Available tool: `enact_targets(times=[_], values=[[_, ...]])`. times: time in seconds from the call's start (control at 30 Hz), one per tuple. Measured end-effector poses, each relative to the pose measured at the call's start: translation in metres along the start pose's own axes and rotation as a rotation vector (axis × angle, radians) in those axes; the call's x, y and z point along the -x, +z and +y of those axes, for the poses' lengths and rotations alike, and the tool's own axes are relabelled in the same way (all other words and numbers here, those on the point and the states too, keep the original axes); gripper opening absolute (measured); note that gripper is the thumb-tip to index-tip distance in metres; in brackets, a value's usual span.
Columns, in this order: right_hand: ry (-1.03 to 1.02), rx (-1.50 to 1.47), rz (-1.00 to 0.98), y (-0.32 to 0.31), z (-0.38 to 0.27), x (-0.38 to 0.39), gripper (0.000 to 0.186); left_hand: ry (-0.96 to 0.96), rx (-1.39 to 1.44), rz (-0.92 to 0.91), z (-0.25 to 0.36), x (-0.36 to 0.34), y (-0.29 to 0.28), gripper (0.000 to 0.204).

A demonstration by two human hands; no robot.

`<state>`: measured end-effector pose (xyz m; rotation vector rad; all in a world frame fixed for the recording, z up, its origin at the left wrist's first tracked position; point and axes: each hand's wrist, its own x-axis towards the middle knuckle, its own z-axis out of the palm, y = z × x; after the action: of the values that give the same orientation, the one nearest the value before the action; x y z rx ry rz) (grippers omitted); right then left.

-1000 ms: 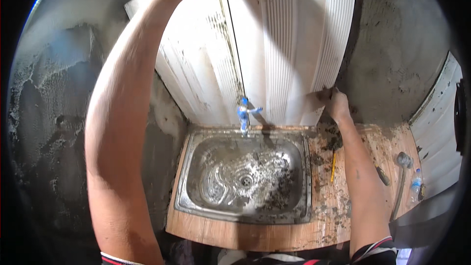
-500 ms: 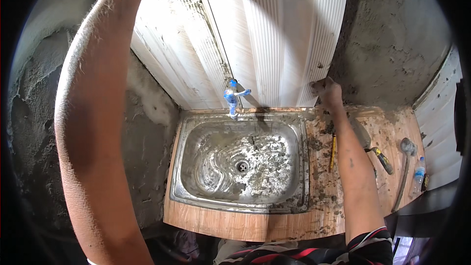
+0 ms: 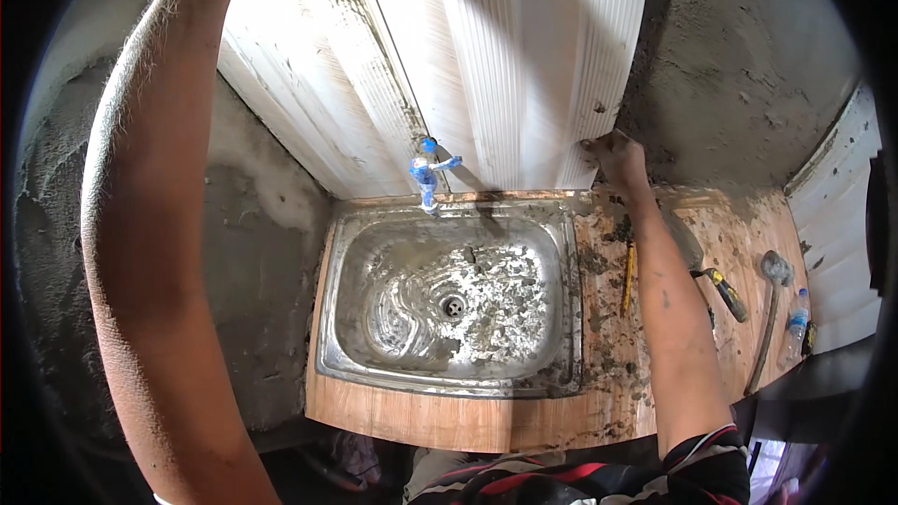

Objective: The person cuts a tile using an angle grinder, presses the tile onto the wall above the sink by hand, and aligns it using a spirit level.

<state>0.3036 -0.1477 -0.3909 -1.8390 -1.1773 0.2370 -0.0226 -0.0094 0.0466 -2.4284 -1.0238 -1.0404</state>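
My right hand [image 3: 619,159] is closed at the lower right edge of a tall white ribbed wall tile [image 3: 543,84], its fingertips bent against the tile's face. The tile stands upright behind the sink, its bottom edge close to the countertop. On its left is another pale ribbed tile [image 3: 309,75], with a narrow mortar-smeared seam between them. My left forearm [image 3: 150,252] reaches up the left side and leaves by the top edge; the left hand is out of sight. A faucet wrapped in blue and white [image 3: 427,174] rises at the sink's back rim, in front of the tiles.
The steel sink [image 3: 327,355] is splattered with wet mortar. On the wood-look countertop [image 3: 412,411] lie a yellow pencil-like stick [image 3: 629,276], a trowel [image 3: 725,295], a mallet [image 3: 776,271] and a plastic bottle [image 3: 797,323]. Bare grey mortar covers the right wall [image 3: 739,84].
The whole view has shifted slightly, so the sink and tiles sit a little further left and higher. My right hand stays at the tile's lower right edge.
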Motion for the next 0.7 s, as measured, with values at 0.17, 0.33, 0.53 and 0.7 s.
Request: enact_targets(times=[0.17,0.33,0.53,0.7], values=[[-0.044,0.009,-0.006,0.007,0.013,-0.003,0.038,0.036,-0.02,0.073,-0.003,0.0,-0.005,0.026],[-0.036,0.059,-0.026,-0.007,0.014,0.0,0.038,0.057,0.073,0.027,0.002,-0.005,0.004,0.024],[-0.001,-0.04,-0.061,0.003,0.008,-0.003,0.034,-0.019,0.126,0.019,-0.001,0.0,-0.003,0.026],[-0.14,0.047,-0.035,0.004,0.025,-0.006,0.031,0.022,-0.094,0.093,0.002,0.0,0.002,0.027]])
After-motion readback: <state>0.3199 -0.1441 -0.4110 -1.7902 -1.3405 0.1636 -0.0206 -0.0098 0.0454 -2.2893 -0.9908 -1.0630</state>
